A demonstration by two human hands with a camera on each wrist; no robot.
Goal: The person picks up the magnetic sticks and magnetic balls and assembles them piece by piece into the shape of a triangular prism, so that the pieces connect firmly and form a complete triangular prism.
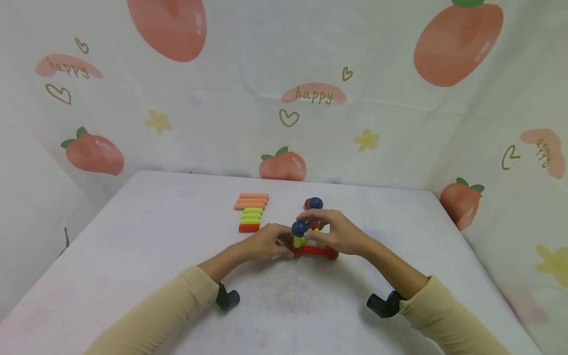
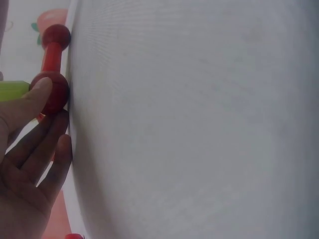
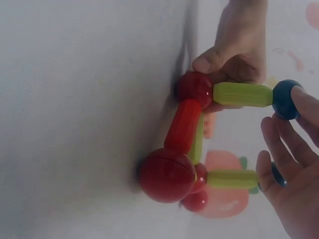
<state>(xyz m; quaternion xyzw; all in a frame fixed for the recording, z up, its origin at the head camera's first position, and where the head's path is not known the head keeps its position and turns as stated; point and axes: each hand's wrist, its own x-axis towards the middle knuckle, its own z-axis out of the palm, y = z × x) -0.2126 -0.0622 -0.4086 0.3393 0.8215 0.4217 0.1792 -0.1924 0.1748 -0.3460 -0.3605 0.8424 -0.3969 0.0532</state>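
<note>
Beige fabric sleeves (image 1: 155, 310) fill the lower corners of the head view, each with a black cylindrical device (image 1: 385, 304) at the cuff. Just right of the frame's centre, on the white table (image 1: 155, 276), stands a partly built frame of balls and rods. Its near edge is a ribbed red rod (image 1: 313, 250) between two glossy red balls; a yellow-green ribbed rod (image 3: 242, 94) rises from the left one to a glossy dark blue ball (image 1: 299, 228). Coming up from the lower left, the left hand (image 1: 264, 241) pinches that left red ball (image 3: 194, 89) between thumb and fingers, low against the table. From the lower right, the right hand (image 1: 335, 231) arches over, fingers pointing left, its grip pinching the blue ball from above the frame. Left of centre lie orange rods (image 1: 251, 202), yellow-green rods and one red rod (image 1: 249, 228) in a column. Behind hangs a white cloth (image 1: 239, 59) printed with peaches.
</note>
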